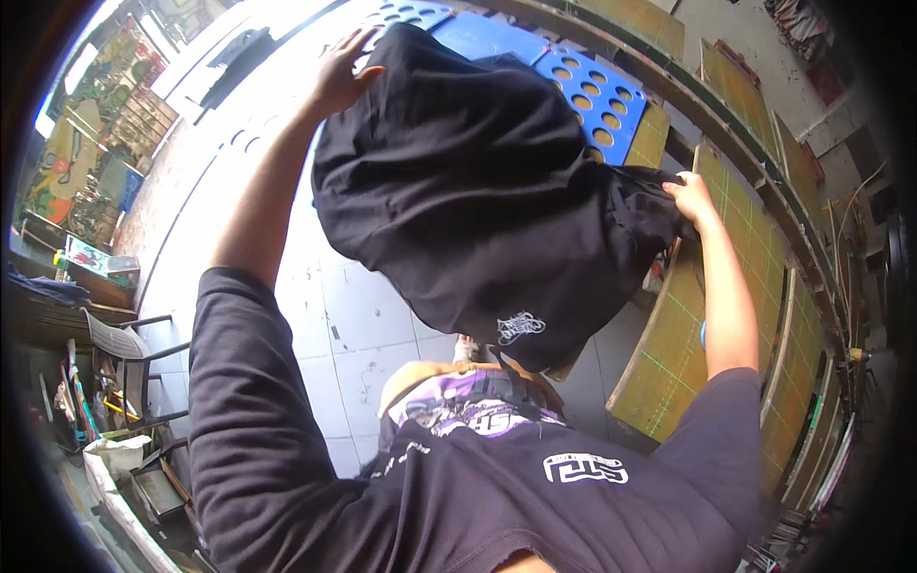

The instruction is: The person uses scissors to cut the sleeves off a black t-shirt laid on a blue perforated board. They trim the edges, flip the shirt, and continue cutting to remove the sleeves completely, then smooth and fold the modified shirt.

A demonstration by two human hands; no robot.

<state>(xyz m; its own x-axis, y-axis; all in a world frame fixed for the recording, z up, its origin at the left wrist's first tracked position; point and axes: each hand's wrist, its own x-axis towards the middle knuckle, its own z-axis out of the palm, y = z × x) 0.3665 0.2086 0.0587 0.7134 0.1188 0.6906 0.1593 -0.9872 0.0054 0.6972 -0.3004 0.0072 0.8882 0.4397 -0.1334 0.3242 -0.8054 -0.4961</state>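
A large black T-shirt (478,181) hangs spread out in front of me, its cloth in loose folds. Near its lower edge is a small white print. My right hand (690,199) is closed on a bunched part of the shirt at the right. At the shirt's upper left edge is my left hand (344,81), raised, with its fingers stretched and the thumb apart; it is beside the cloth and perhaps touching it. Behind the shirt lie blue panels (611,107) with rows of round holes, partly hidden by it.
Yellow-green boards with grid lines (669,353) run along the right on a frame. A grey armchair (119,339) stands at the left, near tools and clutter. Pale floor tiles (368,353) show below the shirt. Another dark cloth (239,62) lies at the far left.
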